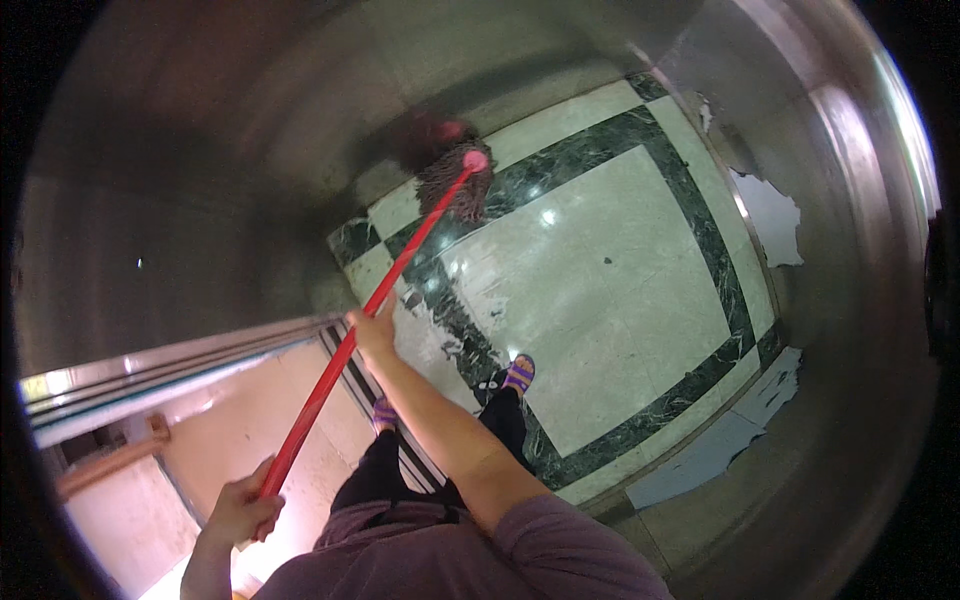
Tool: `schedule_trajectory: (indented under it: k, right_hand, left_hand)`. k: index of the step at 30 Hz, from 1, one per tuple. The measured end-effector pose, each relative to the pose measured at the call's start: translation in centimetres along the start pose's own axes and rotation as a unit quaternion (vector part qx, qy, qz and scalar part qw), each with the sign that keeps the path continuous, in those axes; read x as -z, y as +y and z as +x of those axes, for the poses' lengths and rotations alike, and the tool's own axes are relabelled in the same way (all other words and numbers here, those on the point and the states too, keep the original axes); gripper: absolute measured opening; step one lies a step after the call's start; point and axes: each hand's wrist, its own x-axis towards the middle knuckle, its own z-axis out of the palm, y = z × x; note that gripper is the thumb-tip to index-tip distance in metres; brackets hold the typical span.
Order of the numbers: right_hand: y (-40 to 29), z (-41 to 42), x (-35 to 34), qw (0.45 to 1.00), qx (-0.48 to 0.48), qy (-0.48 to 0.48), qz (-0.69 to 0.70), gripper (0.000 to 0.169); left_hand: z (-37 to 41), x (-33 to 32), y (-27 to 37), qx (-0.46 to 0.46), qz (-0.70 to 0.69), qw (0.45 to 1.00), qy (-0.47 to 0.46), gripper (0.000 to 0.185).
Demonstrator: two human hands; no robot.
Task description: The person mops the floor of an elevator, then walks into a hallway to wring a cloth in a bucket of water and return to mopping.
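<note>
A string mop with a red handle [405, 259] reaches from the lower left up to the far edge of the floor. My left hand [251, 501] is closed around the upper end of the handle. Farther down the handle, my right hand [373, 328] grips it near its middle, with that arm stretched across from the right. The dark, stringy mop head [457, 180] lies on the floor against the metal wall, below a pink socket [475, 160]. A reddish reflection of it shows in the wall.
Brushed metal walls [225, 247] enclose a marble floor [600, 262] with a dark green border. Wet-looking patches and a small dark speck [607, 260] mark it. Door tracks [367, 390] run beside my sandalled feet. Torn white sheeting [705, 461] clings to the lower wall.
</note>
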Motion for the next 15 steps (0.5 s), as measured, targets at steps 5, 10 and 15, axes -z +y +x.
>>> schedule_trajectory:
  k: [5,10,15]
  right_hand:
    - [-11.9,12.7,8.5,0.945,-0.066,0.044,0.317,0.011]
    - [-22.7,21.1,17.4,0.942,0.007,-0.021,0.335,0.011]
    - [-29.8,27.2,34.7,0.935,0.082,0.133,0.319,0.009]
  left_hand:
    - [9.4,-6.6,14.7,-0.162,0.124,0.976,-0.079,0.057]
    - [19.4,-17.6,29.6,-0.238,0.092,0.953,-0.164,0.059]
    - [25.7,-34.7,36.4,-0.311,0.191,0.909,-0.200,0.068]
